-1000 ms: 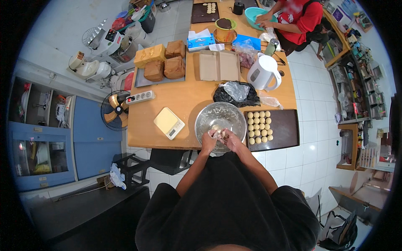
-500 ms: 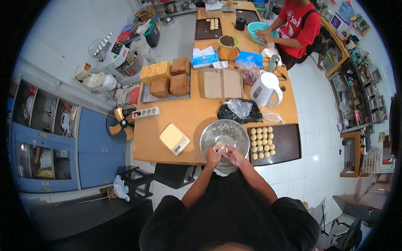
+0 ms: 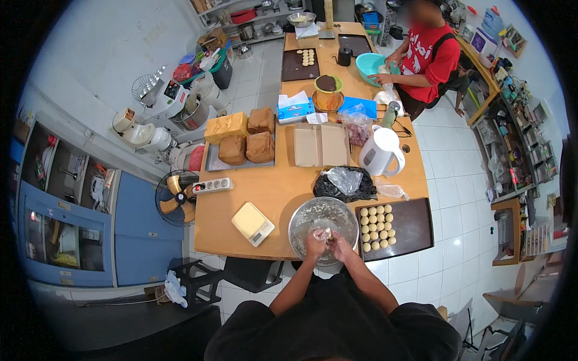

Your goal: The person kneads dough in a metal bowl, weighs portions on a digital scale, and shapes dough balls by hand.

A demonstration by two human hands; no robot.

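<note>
Dough lump (image 3: pixel 323 233): cupped between our left hand (image 3: pixel 314 245) and right hand (image 3: pixel 341 246), fingers curled around it, over steel bowl (image 3: pixel 301 224); we judge gentle, even rolling suits.

tabletop (image 3: pixel 283 192): orange-brown wood | near edge: metal mixing bowl (image 3: pixel 323 228), dark tray of dough balls (image 3: pixel 415 225), kitchen scale (image 3: pixel 253 224) | middle: power strip (image 3: pixel 212 185), black plastic bag (image 3: pixel 343 186), white electric kettle (image 3: pixel 380 151), open cardboard box (image 3: pixel 321 145), tray of brown loaves (image 3: pixel 241 147)
</note>
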